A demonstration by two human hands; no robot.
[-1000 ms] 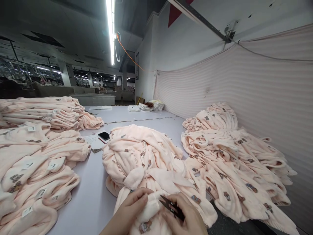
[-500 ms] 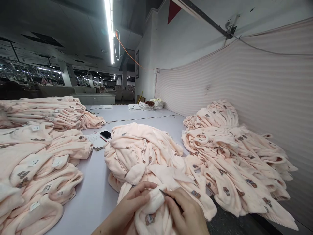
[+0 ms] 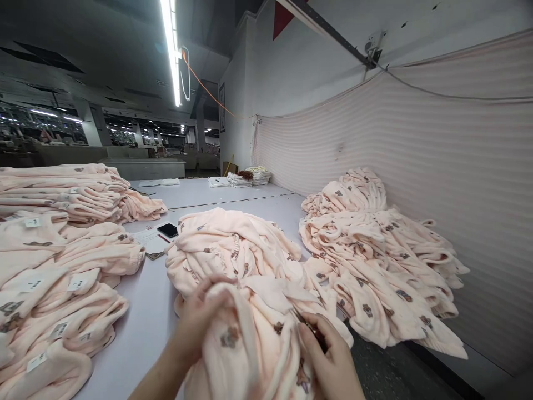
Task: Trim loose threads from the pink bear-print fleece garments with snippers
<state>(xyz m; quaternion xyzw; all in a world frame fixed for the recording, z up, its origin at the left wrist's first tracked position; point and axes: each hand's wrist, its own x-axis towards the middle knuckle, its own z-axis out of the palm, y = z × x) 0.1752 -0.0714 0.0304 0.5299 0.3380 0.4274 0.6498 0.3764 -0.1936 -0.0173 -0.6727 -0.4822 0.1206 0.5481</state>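
Note:
My left hand [image 3: 195, 322] is closed on a fold of a pale pink fleece garment [image 3: 250, 344] with small brown bear prints, lifted at the near edge of the table. My right hand [image 3: 328, 361] grips the same garment from the right side and pinches small dark thread snips [image 3: 310, 328], mostly hidden by its fingers. The garment lies on the front of a loose pile of the same pink garments [image 3: 233, 250] in the middle of the white table [image 3: 145, 311].
Folded tagged pink garments are stacked at the left [image 3: 54, 289] and far left [image 3: 75, 191]. Another loose heap [image 3: 375, 261] lies at the right against a striped cloth wall. A black phone [image 3: 167, 229] rests on papers beyond the middle pile.
Both hands have raised and bunched the garment higher; the left hand moved up and left. The snips, plainly seen a second ago, are now mostly covered by my right hand.

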